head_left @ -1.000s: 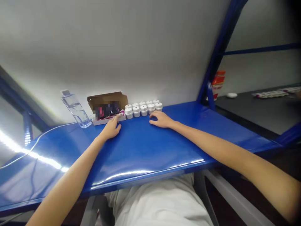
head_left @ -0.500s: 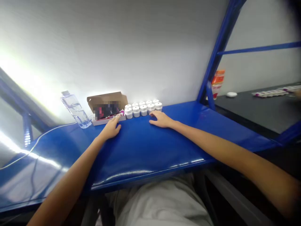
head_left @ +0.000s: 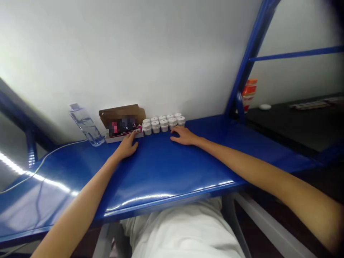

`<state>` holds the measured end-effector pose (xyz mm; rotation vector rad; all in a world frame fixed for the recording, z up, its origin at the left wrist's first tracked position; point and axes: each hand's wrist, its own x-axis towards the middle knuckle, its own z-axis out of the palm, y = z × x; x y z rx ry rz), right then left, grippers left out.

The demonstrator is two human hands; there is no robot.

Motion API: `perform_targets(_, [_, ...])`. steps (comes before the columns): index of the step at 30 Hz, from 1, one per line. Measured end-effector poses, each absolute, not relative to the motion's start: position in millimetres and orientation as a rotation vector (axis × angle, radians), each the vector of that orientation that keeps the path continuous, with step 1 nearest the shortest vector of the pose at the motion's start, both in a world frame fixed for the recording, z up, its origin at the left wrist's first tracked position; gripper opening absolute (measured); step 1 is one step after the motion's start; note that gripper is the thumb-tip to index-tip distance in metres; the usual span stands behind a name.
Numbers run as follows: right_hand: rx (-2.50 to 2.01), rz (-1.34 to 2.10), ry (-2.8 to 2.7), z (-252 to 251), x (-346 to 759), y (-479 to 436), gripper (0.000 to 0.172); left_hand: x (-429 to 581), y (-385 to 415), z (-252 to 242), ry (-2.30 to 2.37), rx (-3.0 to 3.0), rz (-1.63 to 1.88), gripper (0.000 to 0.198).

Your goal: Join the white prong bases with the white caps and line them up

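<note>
Both hands are flat on the blue tabletop (head_left: 166,168), arms stretched way out toward 12 o'clock; neither one has hold of anything, fingers loosely spread and palms down.

The left hand (head_left: 126,147) sits with its fingertips right up against the front edge of a small open cardboard box (head_left: 122,122); looks like touching, though I can't say for sure; the box's brown flap stands up at the back against the white wall (head_left: 134,53), and there's something pink and dark inside that's too blurred to make out.

The right hand (head_left: 184,136) rests just in front of a cluster of little white jars (head_left: 163,123), two rows of them, lined up immediately at 3 o'clock of the box; the fingertips are right by the nearest jars at the right end, can't tell if they actually make contact.

At 9 o'clock of the box there's a clear water bottle (head_left: 86,124), looking tilted in this view; a thin white cable (head_left: 43,163) runs from around there off toward 8 o'clock.

Over at 2 o'clock a blue frame post (head_left: 249,57) goes up at a slant; past it is a dark surface (head_left: 295,122) with a small white thing and an orange-and-white container (head_left: 248,91) next to the post.

At 6 o'clock, under the tabletop edge, the person's white clothing (head_left: 182,229) shows.
</note>
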<state>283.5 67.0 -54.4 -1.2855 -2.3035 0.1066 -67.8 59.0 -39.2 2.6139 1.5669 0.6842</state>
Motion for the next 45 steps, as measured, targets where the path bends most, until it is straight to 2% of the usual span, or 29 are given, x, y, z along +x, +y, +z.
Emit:
perform_targets(38, [-1.282,0.119,-2.302,-53.8,283.8,65.6,0.030,-64.9,63.5,-51.8,1.739,2.531,0.761,0.065])
perform_targets(45, [-1.296,0.096,-2.142,-53.5,283.6,67.2,0.022,-63.8,62.6,-51.5,1.717,2.536,0.765,0.063])
